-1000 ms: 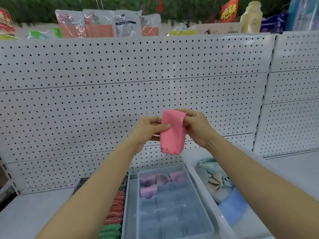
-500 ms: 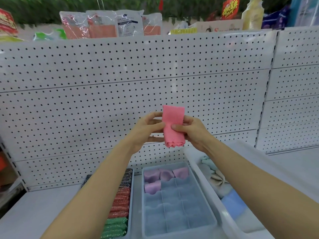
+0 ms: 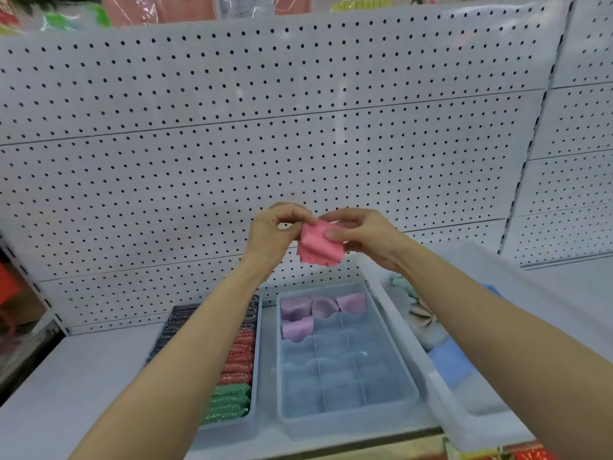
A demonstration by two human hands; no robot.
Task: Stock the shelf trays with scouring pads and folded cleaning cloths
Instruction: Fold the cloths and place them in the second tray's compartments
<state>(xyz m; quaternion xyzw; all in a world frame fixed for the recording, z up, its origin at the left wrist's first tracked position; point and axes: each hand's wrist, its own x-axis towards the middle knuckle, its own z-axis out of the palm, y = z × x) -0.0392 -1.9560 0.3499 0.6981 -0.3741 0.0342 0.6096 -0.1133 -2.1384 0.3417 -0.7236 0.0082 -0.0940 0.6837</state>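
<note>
Folded smaller since a second ago, the pink cloth (image 3: 319,242) hangs pinched between both hands: left hand (image 3: 277,232) at its upper corner, right hand (image 3: 360,235) thumb across the top. Below the fingers lies the divided tray (image 3: 391,356), empty cells nearest the right hand.

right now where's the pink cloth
The pink cloth is in mid-air at the centre of the head view, pinched between the left hand and right hand, in front of the pegboard and above the divided tray.
</note>
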